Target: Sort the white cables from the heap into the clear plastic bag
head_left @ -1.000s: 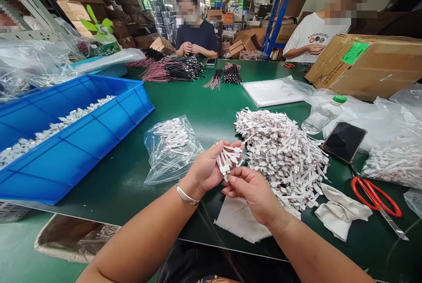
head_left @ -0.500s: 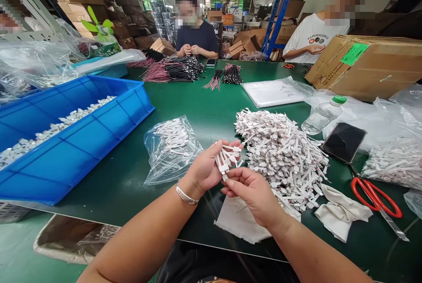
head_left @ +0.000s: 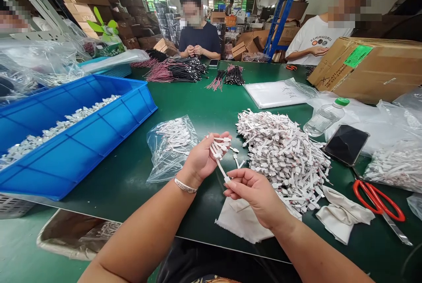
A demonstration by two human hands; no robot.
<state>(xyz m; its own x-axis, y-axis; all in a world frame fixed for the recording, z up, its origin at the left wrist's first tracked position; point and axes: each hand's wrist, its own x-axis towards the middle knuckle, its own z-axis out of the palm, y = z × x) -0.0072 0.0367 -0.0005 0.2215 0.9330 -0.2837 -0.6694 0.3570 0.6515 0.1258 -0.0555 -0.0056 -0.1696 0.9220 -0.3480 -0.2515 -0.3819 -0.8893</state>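
My left hand [head_left: 202, 157] is closed round a small bundle of white strip parts [head_left: 218, 146], held above the green table [head_left: 198, 107]. My right hand [head_left: 252, 190] pinches the metal-tipped end of one white strip [head_left: 223, 172] that still reaches up into the bundle. A large heap of the same white parts [head_left: 283, 151] lies just right of my hands. A clear bag with a few white parts [head_left: 171, 144] lies to the left. Under my right hand rests a white cloth [head_left: 240, 221].
A blue bin [head_left: 82, 138] with white parts stands at left. At right lie a plastic bottle [head_left: 325, 117], a phone [head_left: 346, 143], red scissors [head_left: 379, 199], a crumpled cloth [head_left: 343, 215], bagged parts [head_left: 392, 164] and a cardboard box [head_left: 369, 67]. Two people sit at the far side by wire bundles [head_left: 178, 71].
My left hand has moved up and left with the bundle, and my right hand has drawn one strip partly out of it. The view shifted slightly.
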